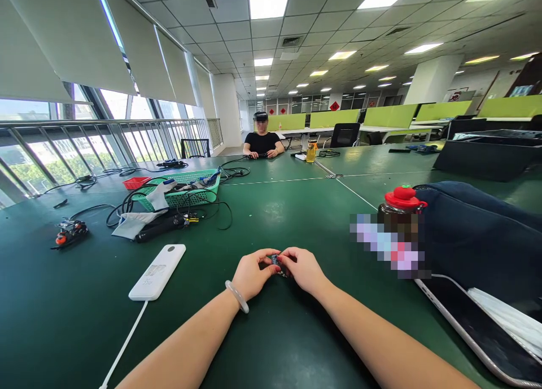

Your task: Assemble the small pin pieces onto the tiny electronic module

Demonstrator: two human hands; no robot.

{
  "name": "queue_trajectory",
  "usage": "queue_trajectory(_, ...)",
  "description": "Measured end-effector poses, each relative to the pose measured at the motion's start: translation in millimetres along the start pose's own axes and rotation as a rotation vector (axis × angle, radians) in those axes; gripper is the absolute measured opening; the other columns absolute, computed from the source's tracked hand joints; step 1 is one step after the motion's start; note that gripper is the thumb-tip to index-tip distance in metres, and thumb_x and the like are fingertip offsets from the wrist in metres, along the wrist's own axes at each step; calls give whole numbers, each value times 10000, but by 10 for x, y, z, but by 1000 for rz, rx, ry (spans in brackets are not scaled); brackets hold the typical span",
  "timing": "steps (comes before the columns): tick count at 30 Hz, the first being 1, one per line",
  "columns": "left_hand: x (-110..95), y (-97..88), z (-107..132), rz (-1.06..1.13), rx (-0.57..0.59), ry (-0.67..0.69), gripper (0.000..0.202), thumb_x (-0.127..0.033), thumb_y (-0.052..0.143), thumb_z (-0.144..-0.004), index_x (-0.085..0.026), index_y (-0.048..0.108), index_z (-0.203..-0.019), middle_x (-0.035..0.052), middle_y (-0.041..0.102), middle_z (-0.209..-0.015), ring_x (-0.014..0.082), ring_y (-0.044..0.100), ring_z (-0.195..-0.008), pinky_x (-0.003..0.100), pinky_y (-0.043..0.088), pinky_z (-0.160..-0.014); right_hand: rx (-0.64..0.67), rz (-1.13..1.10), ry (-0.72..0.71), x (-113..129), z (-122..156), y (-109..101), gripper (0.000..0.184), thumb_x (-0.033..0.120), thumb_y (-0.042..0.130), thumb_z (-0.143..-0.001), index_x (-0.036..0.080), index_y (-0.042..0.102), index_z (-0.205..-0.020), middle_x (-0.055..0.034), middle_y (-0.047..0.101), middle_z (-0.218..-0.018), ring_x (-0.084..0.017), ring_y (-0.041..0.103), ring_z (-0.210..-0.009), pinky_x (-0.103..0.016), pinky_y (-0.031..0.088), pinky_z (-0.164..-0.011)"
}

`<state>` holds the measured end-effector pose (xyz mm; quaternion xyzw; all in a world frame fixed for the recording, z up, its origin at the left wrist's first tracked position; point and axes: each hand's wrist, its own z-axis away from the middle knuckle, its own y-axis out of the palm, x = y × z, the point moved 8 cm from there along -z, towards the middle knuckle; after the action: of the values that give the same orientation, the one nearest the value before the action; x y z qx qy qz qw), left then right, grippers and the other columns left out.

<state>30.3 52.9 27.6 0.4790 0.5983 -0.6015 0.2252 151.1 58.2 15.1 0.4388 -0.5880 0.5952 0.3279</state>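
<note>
My left hand [250, 274] and my right hand [303, 269] meet above the green table [271, 219], fingertips pinched together on a small dark object [276, 260] held between them. The object is too small to name; a bit of blue and grey shows. A pale bangle [236, 296] circles my left wrist. Both forearms reach in from the bottom edge.
A white power bank [157, 271] with a white cable lies to the left. Further back left are a green basket [186, 190], black cables and a small orange device [69, 231]. At right lie a dark bag [478, 231], a red-capped bottle [404, 200] and a tablet [478, 327]. A person sits at the far end.
</note>
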Motion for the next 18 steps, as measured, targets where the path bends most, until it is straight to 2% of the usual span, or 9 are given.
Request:
queue_trajectory(4, -17, -34, 0, -101, -26, 21, 346, -322, 620, -675, -233, 624, -1010, -7, 652, -759, 153, 586, -735, 267, 422, -760, 6, -2, -1, -32, -11, 4, 222, 334, 457, -749, 171, 585, -671, 23, 542, -511, -100, 476, -467, -212, 375, -485)
queue_trajectory(14, -4, 2, -1, -54, 13, 9, 373, -315, 610, -681, -202, 612, -1037, -2, 655, -744, 147, 591, -724, 251, 425, -760, -3, -46, 9, -1, 10, -4, 200, 328, 477, -737, 170, 553, -640, 25, 539, -517, -93, 465, -465, -206, 367, -478)
queue_trajectory(18, -32, 3, 4, -76, 18, 33, 355, -311, 595, -693, -210, 615, -1032, -19, 629, -721, 135, 576, -711, 243, 421, -750, -25, 1, -24, -16, 6, -13, 205, 338, 478, -738, 174, 560, -646, 28, 547, -528, -96, 470, -484, -213, 370, -506)
